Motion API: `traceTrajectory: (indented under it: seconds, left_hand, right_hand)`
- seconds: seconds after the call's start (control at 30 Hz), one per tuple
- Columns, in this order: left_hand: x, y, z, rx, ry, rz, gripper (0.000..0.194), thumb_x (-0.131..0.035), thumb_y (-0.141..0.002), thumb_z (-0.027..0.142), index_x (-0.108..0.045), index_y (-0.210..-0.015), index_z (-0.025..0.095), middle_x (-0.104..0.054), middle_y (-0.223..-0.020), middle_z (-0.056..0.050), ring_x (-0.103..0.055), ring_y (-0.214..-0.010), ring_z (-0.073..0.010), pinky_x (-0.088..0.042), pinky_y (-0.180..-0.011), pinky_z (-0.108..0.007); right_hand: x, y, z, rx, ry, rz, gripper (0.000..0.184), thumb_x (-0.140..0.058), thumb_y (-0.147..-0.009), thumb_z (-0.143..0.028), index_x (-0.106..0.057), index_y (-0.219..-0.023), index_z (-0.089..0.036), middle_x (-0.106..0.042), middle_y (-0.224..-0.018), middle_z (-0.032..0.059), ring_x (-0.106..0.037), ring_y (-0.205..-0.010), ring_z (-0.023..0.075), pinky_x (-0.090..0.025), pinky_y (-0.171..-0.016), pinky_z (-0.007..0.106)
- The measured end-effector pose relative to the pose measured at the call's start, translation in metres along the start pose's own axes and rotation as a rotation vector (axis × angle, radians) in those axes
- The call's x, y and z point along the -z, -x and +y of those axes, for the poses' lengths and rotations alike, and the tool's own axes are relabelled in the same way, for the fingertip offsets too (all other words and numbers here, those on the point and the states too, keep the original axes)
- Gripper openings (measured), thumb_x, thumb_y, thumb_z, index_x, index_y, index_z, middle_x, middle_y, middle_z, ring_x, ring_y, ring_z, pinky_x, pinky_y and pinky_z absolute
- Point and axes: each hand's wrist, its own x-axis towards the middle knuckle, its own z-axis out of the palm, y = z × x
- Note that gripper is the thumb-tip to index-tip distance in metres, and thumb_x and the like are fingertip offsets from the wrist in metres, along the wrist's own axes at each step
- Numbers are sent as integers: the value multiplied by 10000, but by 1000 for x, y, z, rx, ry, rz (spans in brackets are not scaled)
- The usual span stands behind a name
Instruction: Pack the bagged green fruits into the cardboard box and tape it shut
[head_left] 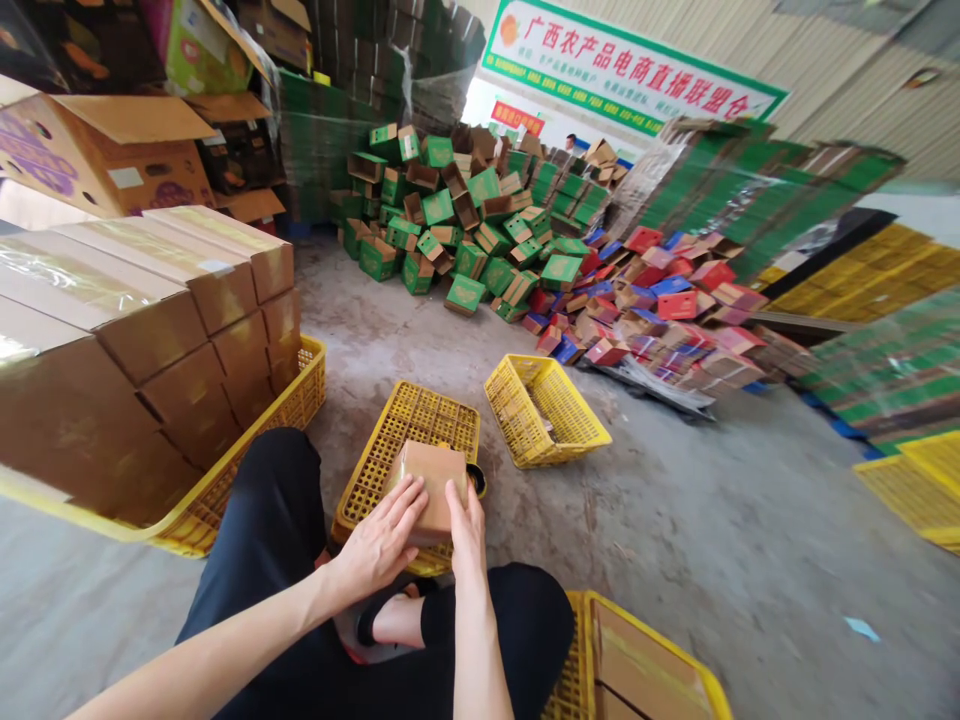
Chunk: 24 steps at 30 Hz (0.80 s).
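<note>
A small brown cardboard box (pixel 429 470) rests on an upturned yellow plastic crate (pixel 390 425) between my knees. My left hand (pixel 382 535) lies along the box's left and near side, its fingers pressed against the cardboard. My right hand (pixel 466 525) grips the right side of the same box, fingers pointing away from me. Just right of the box, a round black item (pixel 475 480) shows on the crate, partly hidden; I cannot make out its kind.
At my left, a yellow crate (pixel 313 385) holds stacked taped cartons (pixel 169 300). Another crate (pixel 577 410) stands ahead to the right, and one with cartons (pixel 705 690) is by my right knee. Farther off lie heaps of green boxes (pixel 465 290) and red-blue boxes (pixel 675 305).
</note>
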Motion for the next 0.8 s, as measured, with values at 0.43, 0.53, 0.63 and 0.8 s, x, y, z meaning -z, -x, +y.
traceTrajectory:
  seconds: [0.43, 0.53, 0.63, 0.8]
  left_hand:
    - [-3, -1, -2, -10, 81, 100, 858, -600, -857, 116, -233, -1632, 162, -271, -1711, -152, -122, -1614, -305, -334, -1273, -506]
    - [-3, -2, -3, -2, 88, 101, 854, -596, -846, 108, -249, -1624, 159, -269, -1712, -149, -115, -1615, -297, -345, -1267, -492]
    - [-4, -2, -4, 11, 86, 100, 846, -594, -860, 125, -245, -1629, 175, -256, -1717, -142, -93, -1616, -295, -339, -1268, -498]
    - [-5, -2, -1, 30, 77, 117, 835, -581, -897, 141, -218, -1645, 213, -264, -1718, -120, -92, -1617, -275, -343, -1265, -500]
  right_hand:
    - [-3, -13, 5, 30, -68, -4, 862, -632, -778, -670, -600, -1468, -154, -586, -1515, 121, -586, -1357, 285, -468, -1104, 363]
    - [-4, -15, 6, 47, -67, 5, 860, -622, -778, -661, -594, -1473, -155, -577, -1523, 124, -582, -1355, 289, -469, -1100, 377]
    - [-5, -19, 8, 62, -75, 4, 850, -608, -779, -670, -601, -1468, -173, -576, -1527, 109, -566, -1372, 285, -467, -1104, 379]
    - [-4, -22, 12, 50, -92, -25, 854, -566, -793, -724, -630, -1435, -166, -635, -1466, 112, -619, -1315, 290, -518, -1050, 377]
